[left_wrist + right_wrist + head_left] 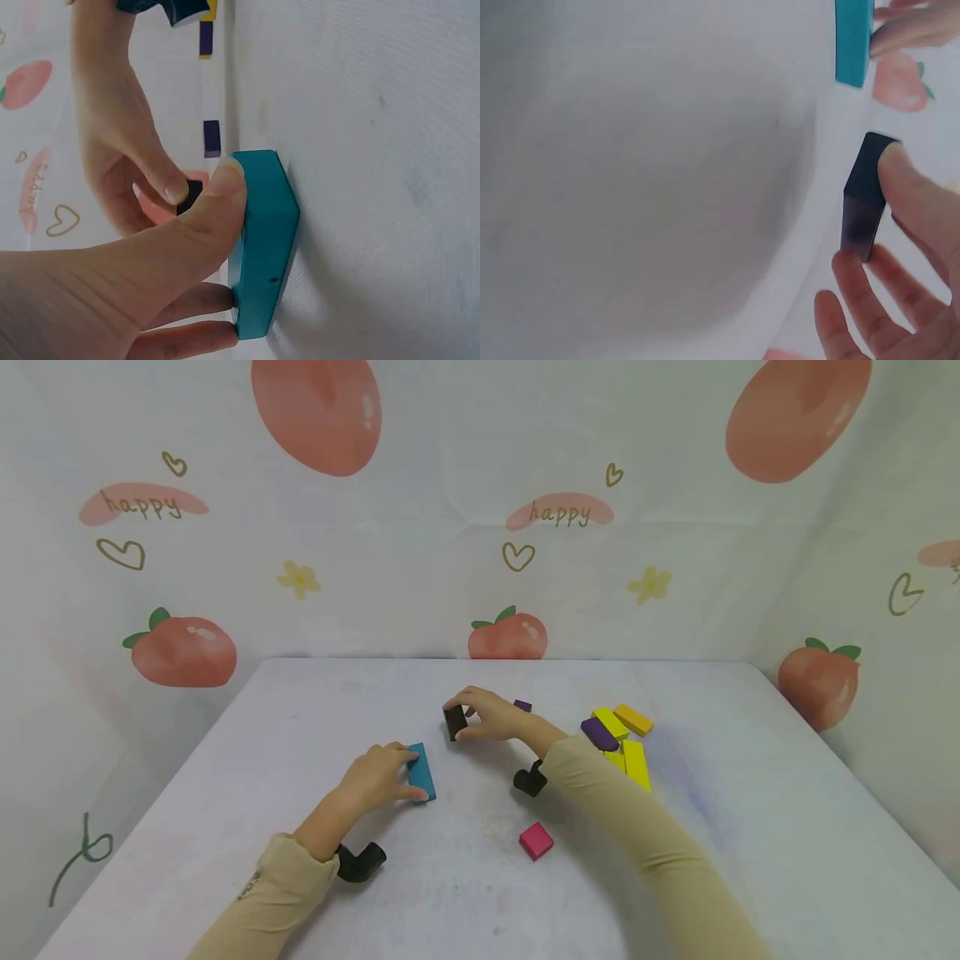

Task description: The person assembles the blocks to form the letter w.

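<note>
Left hand (372, 779): fingers pinching blue block (422, 774). Right hand (491, 714): fingers pinching black block (455, 724), at blue's 1 o'clock. Likely positioning step; next move calls for square alignment.

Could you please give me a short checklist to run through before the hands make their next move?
1. Left hand holding the blue block: ok, thumb and fingers on it.
2. Right hand holding the black block: ok, pinched between thumb and fingers.
3. Blue and black blocks apart: ok, a gap shows.
4. Black block lifted off the table: cannot tell.
5. Pink block clear of both hands: ok.
6. Yellow blocks fully visible from the head: not ok, the right sleeve partly hides one.
</note>
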{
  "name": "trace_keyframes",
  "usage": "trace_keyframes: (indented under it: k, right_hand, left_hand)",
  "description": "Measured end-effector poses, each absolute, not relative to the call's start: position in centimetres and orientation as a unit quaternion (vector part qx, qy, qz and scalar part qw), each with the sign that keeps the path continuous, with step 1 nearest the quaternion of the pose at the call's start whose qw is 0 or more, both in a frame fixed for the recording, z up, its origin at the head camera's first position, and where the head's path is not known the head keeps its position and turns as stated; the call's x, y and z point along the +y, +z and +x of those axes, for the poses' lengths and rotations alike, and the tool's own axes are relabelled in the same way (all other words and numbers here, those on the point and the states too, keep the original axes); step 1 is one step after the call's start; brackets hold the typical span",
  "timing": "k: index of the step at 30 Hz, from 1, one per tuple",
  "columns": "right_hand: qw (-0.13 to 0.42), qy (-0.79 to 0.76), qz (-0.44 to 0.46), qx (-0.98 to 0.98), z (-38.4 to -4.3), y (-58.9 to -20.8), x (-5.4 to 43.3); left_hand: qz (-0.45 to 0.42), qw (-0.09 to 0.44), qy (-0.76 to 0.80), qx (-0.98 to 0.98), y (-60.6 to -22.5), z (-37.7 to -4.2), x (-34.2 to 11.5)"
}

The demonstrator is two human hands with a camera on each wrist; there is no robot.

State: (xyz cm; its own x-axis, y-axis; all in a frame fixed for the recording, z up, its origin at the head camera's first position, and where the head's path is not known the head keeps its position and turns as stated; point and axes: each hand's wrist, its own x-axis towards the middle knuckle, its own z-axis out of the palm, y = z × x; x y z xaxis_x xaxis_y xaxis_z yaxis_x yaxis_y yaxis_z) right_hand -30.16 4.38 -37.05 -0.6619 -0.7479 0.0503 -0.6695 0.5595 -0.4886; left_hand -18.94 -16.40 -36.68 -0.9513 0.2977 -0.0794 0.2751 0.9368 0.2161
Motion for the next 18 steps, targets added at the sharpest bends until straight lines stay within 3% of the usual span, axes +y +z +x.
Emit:
trace_keyframes:
  k: [18]
  right_hand:
    - [0.081,-0.253,-0.375,0.888,-29.9,-37.3,-0.9]
  left_hand:
    - [0.141,0.071,0.108,0.982,-36.4,-18.8,-16.2]
